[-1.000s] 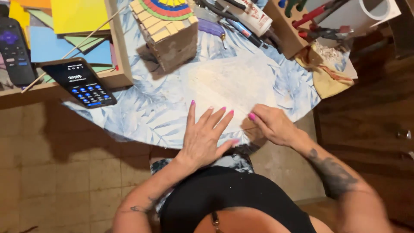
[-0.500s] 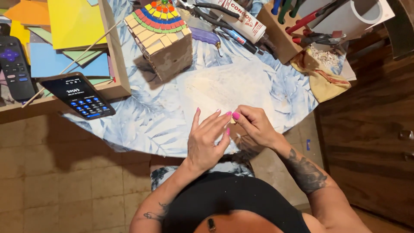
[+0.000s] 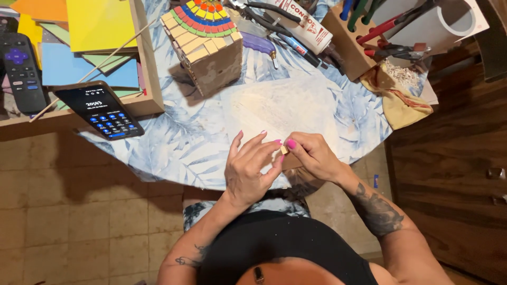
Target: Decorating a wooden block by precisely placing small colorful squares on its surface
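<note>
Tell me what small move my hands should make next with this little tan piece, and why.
Probably carry the small tan piece up toward the mosaic box. Both the left hand and right hand pinch it between their fingers at the near table edge, well short of the box, whose top already carries rows of tan and coloured tiles.

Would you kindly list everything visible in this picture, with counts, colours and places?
small block: one, tan, pinched between both hands' fingertips
table: one, round, blue leaf-print cover
mosaic box: one, wooden, rainbow tiles on top, table's far side
phone: one, black, screen lit, at tray's edge
remote control: one, black, far left
paper sheets: several, yellow, orange, blue, in wooden tray
tool holder: one, wooden, top right
cloth: one, yellow, right edge
left hand: one, pink nails
right hand: one, pink nails
</note>
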